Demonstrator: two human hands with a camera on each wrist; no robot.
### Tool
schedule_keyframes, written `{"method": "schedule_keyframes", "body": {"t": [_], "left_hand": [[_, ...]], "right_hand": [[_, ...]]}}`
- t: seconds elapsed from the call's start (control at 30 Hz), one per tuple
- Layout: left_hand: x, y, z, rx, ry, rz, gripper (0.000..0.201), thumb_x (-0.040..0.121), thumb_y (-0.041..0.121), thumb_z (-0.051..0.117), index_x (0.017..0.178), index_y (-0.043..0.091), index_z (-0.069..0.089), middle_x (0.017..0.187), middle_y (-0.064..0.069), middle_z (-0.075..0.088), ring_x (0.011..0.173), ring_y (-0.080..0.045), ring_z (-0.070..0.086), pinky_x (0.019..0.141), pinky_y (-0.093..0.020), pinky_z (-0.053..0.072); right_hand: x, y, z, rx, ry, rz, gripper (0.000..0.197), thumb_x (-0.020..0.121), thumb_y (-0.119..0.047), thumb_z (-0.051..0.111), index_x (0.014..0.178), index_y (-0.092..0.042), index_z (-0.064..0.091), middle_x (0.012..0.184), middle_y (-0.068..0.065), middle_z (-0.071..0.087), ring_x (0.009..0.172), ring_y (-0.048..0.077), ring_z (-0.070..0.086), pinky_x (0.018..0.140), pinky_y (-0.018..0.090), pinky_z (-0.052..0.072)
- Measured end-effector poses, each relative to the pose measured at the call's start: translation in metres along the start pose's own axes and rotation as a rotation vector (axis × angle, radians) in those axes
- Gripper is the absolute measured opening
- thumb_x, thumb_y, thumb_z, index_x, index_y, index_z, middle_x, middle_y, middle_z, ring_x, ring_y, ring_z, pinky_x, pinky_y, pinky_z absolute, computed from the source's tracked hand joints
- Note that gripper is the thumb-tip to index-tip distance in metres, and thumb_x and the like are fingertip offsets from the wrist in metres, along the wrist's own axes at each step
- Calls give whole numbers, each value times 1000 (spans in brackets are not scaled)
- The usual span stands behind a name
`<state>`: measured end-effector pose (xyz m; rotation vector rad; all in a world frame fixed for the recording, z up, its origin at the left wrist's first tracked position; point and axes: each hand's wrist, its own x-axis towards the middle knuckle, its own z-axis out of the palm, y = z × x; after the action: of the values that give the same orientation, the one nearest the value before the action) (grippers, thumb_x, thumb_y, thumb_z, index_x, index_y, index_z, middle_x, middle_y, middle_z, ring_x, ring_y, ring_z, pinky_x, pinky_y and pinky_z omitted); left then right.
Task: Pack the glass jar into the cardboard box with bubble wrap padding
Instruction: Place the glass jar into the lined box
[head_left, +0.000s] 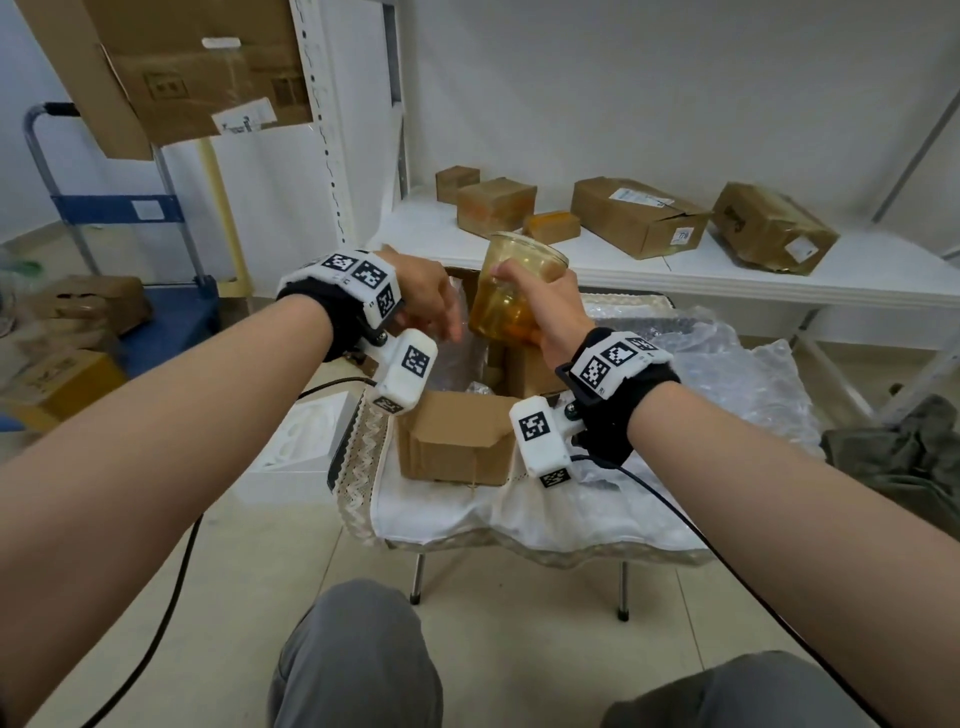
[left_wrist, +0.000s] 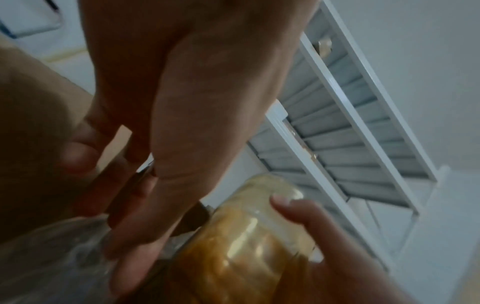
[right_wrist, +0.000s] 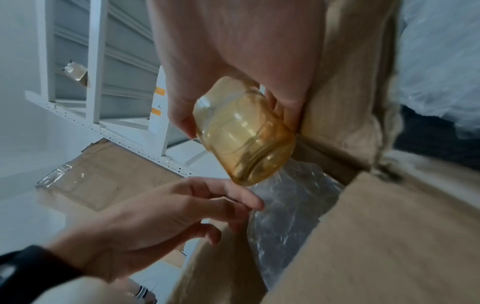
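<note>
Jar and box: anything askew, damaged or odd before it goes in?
The glass jar has no lid and is tilted in the right hand above the open cardboard box. The bubble wrap lining looks crumpled. No cracks or spills visible. The left hand hovers alongside, holding nothing.

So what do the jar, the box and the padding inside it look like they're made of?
Jar: clear amber-tinted glass or possibly plastic, glossy; you can see through it, and highlights glint on its wall.
Box: brown corrugated cardboard, matte, with folded flaps.
Padding: clear plastic bubble wrap, shiny and crinkled, lining the box.
</note>
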<state>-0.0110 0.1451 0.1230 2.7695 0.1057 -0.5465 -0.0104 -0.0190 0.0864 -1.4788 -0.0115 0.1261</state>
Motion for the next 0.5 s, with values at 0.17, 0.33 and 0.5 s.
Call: {"method": "schedule_keyframes", "body": {"t": [0.17, 0.33, 0.5], "left_hand": [[12, 2, 9, 375, 32, -87, 39, 62, 56, 81, 94, 35, 77, 93, 11, 75, 78, -11, 69, 78, -25, 56], [32, 6, 14, 528, -120, -25, 34, 80, 34, 77, 109, 17, 69, 100, 4, 64, 72, 3, 58, 76, -25, 51], [139, -47, 31, 652, -107, 28, 70, 46, 46, 81, 113, 41, 62, 96, 14, 71, 84, -16, 70, 81, -40, 59]], "right_hand": [[3, 4, -5, 7, -38, 22, 39, 64, -33, 83, 87, -28, 53, 100, 2, 67, 100, 21, 66, 90, 45, 57], [6, 4, -6, 7, -75, 40, 35, 70, -30, 83, 90, -27, 54, 102, 3, 69, 97, 21, 68, 90, 43, 57], [7, 7, -10, 7, -148, 68, 30, 80, -27, 78, 87, -28, 49, 98, 2, 67, 96, 19, 67, 94, 40, 55]]}}
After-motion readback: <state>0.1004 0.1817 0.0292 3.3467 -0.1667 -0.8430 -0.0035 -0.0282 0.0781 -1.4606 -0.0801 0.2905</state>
